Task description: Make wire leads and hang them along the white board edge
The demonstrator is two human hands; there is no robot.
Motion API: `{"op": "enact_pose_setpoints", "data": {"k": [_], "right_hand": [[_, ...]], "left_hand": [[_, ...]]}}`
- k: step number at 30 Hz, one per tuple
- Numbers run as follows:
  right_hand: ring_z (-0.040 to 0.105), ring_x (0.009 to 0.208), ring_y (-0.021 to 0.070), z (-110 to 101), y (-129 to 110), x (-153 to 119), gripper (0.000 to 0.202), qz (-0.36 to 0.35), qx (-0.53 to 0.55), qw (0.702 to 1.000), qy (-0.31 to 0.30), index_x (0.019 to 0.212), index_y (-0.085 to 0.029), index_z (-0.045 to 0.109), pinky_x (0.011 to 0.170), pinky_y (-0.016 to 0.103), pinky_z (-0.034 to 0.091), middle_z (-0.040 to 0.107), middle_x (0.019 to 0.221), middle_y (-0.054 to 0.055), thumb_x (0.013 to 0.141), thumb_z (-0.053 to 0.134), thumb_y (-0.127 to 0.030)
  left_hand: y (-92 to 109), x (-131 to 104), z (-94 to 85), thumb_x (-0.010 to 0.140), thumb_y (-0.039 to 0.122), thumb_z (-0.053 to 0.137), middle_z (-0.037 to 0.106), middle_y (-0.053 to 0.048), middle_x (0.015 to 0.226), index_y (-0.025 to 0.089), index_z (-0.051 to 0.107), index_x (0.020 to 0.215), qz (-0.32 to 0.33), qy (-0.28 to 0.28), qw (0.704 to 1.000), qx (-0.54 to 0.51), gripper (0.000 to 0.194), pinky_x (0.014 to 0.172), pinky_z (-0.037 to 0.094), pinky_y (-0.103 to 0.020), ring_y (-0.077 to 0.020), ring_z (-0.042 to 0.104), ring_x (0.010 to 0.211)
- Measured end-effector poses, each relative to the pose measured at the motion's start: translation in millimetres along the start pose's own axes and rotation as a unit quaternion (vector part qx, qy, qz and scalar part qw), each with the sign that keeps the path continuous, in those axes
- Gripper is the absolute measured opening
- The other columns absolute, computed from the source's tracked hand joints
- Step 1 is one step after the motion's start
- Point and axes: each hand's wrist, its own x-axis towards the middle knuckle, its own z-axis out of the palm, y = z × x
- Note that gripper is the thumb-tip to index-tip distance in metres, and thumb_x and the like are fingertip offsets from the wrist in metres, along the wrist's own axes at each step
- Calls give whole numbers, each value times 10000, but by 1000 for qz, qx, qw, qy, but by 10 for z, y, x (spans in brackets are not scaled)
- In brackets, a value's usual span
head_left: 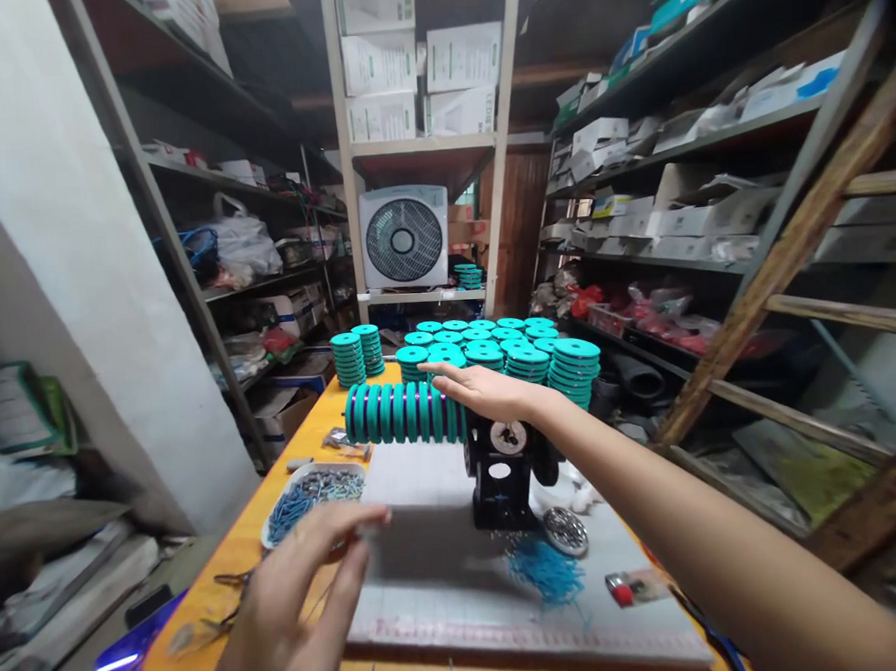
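My right hand [481, 389] reaches across from the right with its fingers stretched flat over the right end of a row of turquoise spools [396, 414]. The row lies sideways on a black metal stand [501, 483] with a round pale dial; my palm hides part of its top. Low on the left, my left hand [296, 594] is blurred, thumb and index finger curved with a gap between their tips. A faint greyish spot near those tips is too blurred to name. Just beyond that hand sits a white tray [266, 533] of small blue and grey pieces.
Stacks of turquoise spools [483, 352] stand at the back of the orange table [206, 598]. On the white board [431, 577] lie thin blue strands [546, 571], a round dish of metal bits [564, 532] and a red-tipped item [621, 592]. A wooden ladder [774, 248] leans at right.
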Motion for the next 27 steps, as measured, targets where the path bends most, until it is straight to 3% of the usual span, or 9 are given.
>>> {"op": "enact_pose_setpoints", "data": {"k": [2, 4, 6, 8, 11, 14, 17, 22, 27], "right_hand": [[441, 1174, 185, 17, -27, -4, 632, -7, -2, 1000, 23, 1400, -331, 283, 1032, 376, 343, 403, 1289, 6, 874, 193, -670], [388, 1230, 140, 37, -84, -34, 580, -12, -4, 998, 67, 1369, -304, 343, 1074, 312, 318, 367, 1319, -8, 898, 221, -620], [380, 1226, 82, 43, -157, -89, 512, -6, -6, 992, 123, 1310, -285, 409, 1075, 241, 317, 382, 1303, -27, 925, 219, -565], [413, 1174, 39, 23, -232, -149, 477, 10, -9, 985, 171, 1262, -274, 441, 1038, 189, 340, 425, 1258, -38, 945, 187, -525], [444, 1119, 19, -22, -339, -188, 473, 32, -25, 977, 208, 1227, -261, 459, 992, 159, 358, 460, 1212, -38, 957, 149, -494], [441, 1123, 62, 8, -446, -124, 442, 51, -63, 977, 198, 1208, -239, 482, 999, 204, 340, 472, 1194, -11, 962, 180, -448], [447, 1114, 150, 134, -522, 0, 441, 76, -110, 978, 157, 1221, -198, 483, 990, 293, 319, 490, 1160, 51, 950, 224, -430], [505, 895, 139, 237, -472, 159, 498, 92, -158, 981, 72, 1049, -135, 563, 824, 236, 354, 544, 1004, 89, 950, 163, -415], [409, 604, 41, 116, -300, 328, 561, 114, -154, 981, -6, 899, -89, 574, 659, 161, 334, 547, 780, 68, 953, 136, -435]], "left_hand": [[-49, 527, -42, 897, 252, 402, 493, 12, 1264, 274, 462, 1208, 101, -2, 989, 103, 317, 1049, 339, -267, -115, 415, 1206], [-101, 969, -4, 924, 285, 311, 419, 2, 1350, 224, 436, 1258, 144, -11, 969, 203, 362, 1124, 226, -307, -123, 295, 1295], [-151, 1282, 84, 937, 332, 236, 417, -4, 1362, 218, 404, 1308, 119, -75, 952, 271, 424, 1125, 206, -343, -148, 287, 1301], [-196, 1490, 169, 934, 375, 203, 519, -46, 1255, 220, 455, 1274, 91, -106, 947, 288, 451, 1046, 299, -429, -212, 422, 1197], [-258, 1748, 216, 932, 418, 158, 613, -108, 1040, 162, 589, 1072, 24, -162, 942, 293, 520, 881, 406, -492, -246, 558, 998], [-330, 2054, 203, 907, 504, 277, 627, -101, 941, 107, 608, 968, -36, -248, 931, 266, 520, 837, 455, -419, -184, 594, 895], [-411, 2336, 219, 885, 495, 382, 621, -78, 974, 111, 594, 990, -41, -306, 925, 220, 450, 847, 463, -355, -149, 587, 896], [-451, 2451, 168, 896, 486, 357, 624, -70, 906, 95, 597, 935, -46, -305, 931, 193, 460, 856, 449, -364, -145, 589, 853], [-256, 2037, -112, 938, 452, 172, 621, -72, 973, 115, 595, 962, 2, -263, 949, 173, 542, 851, 434, -327, -137, 573, 901]]}}
